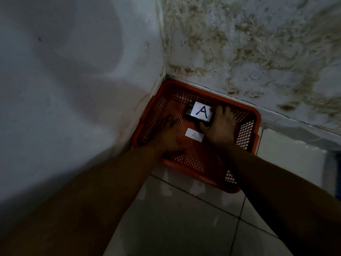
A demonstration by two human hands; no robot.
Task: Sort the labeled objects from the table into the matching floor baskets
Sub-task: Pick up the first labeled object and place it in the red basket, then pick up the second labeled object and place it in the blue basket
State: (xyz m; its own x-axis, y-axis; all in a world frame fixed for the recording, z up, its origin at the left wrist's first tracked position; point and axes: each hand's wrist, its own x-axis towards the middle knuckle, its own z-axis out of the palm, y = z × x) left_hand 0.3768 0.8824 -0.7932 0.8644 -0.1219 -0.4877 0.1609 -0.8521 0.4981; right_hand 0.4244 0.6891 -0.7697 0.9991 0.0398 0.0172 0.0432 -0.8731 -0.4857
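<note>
Placement step: right hand (pixel 220 126) has the dark object (pixel 191 117) down inside the orange basket (pixel 245 130), far-middle of the basket floor. Fingers wrapped around the object's right and near edges, thumb on the near side, so it reads as gripped rather than let go. White label with a bold "A" (pixel 201 112) covers the object's top, facing up.

Second, smaller white tag (pixel 194 135) lies on the basket floor just near of the object, faint "A" on it. Letters match, so this looks like the correct basket.

Left hand (pixel 170 137) is flat, fingers loosely spread, palm down at the left side of the basket floor. Holds nothing. Probably steadying the basket or the body; can't tell which.

Basket sits in the corner, pushed against the left wall (pixel 64 89) and the stained far wall (pixel 258 43), on the tiled floor (pixel 184 218). Lighting is dim, so what the object actually is stays unclear.

Next move, my read: open the right-hand fingers, confirm the object rests flat on the mesh, lift both hands clear, go back to the table for the next labeled item. Table and other baskets not in view.
</note>
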